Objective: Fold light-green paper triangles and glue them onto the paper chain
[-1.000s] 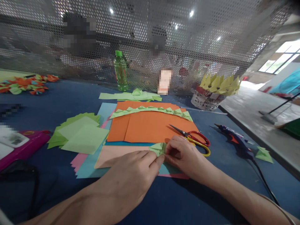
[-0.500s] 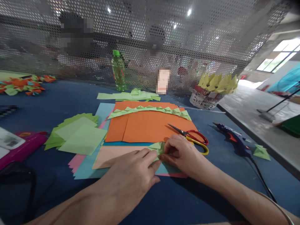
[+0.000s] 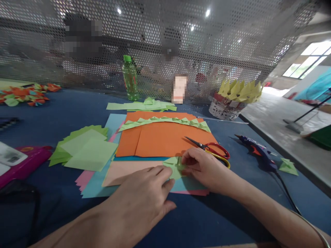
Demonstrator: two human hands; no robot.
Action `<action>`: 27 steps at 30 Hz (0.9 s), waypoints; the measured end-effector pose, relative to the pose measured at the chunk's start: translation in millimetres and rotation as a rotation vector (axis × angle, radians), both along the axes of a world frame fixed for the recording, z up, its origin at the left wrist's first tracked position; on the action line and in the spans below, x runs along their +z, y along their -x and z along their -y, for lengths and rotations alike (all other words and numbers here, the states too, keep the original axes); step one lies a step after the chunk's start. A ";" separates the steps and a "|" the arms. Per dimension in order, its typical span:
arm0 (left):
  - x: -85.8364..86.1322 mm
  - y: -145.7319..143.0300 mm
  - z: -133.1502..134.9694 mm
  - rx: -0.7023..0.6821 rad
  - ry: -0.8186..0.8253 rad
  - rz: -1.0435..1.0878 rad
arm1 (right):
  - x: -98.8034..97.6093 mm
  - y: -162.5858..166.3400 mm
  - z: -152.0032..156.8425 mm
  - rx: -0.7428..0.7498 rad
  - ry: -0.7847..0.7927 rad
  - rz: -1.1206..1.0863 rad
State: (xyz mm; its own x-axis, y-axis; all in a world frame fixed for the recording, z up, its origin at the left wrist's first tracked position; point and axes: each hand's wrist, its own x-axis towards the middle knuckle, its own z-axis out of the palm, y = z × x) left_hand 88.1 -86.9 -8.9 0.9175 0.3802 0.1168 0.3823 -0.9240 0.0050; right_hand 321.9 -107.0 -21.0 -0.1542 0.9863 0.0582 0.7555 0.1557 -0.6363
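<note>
Two hands pinch one small green folded paper piece [image 3: 175,167]: your left hand [image 3: 144,196] at 7 o'clock, right hand [image 3: 204,168] at 3, both grips clamped mid-crease; next, press the fold flat, evenly.

Single head-worn view, forward and down, close over the blue table [image 3: 64,110].

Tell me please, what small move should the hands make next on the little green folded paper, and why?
Probably press the crease flat with the fingertips. Both the left hand and the right hand pinch the small light-green folded paper piece, which lies on the pale peach paper sheet and looks only partly flattened. The red-and-yellow-handled scissors lie untouched beside it, so cutting seems not needed yet.
</note>
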 end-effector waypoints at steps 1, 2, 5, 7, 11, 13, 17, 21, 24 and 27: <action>0.4 0.3 0.2 0.002 0.004 -0.008 | -0.1 -1.1 -0.5 0.014 -0.002 0.006; 1.2 0.5 0.4 0.006 0.013 -0.014 | -0.3 -2.1 -0.9 0.027 -0.002 0.015; 5.0 0.8 1.1 0.021 0.043 -0.033 | -1.0 -4.3 -1.2 0.064 -0.005 0.035; 7.8 1.3 1.1 0.020 0.058 -0.034 | -0.6 -5.5 -0.4 0.089 -0.014 0.040; 11.6 3.5 -1.1 0.006 0.082 -0.027 | 4.9 -8.2 2.5 0.123 -0.002 0.012; 12.0 5.7 -3.2 -0.009 0.102 -0.020 | 9.0 -8.8 3.0 0.132 0.022 -0.019; 8.8 10.4 -8.2 -0.001 0.178 0.057 | 12.2 -5.7 0.9 0.108 0.029 -0.027; 3.1 10.4 -13.5 0.111 0.263 0.187 | 6.8 -1.4 0.3 0.047 -0.037 -0.033; 0.0 7.3 -16.8 0.164 0.266 0.259 | 3.4 -2.1 1.3 0.060 -0.112 -0.020; -2.9 4.7 -17.2 0.147 0.269 0.292 | 2.3 -5.2 1.3 0.135 -0.205 0.043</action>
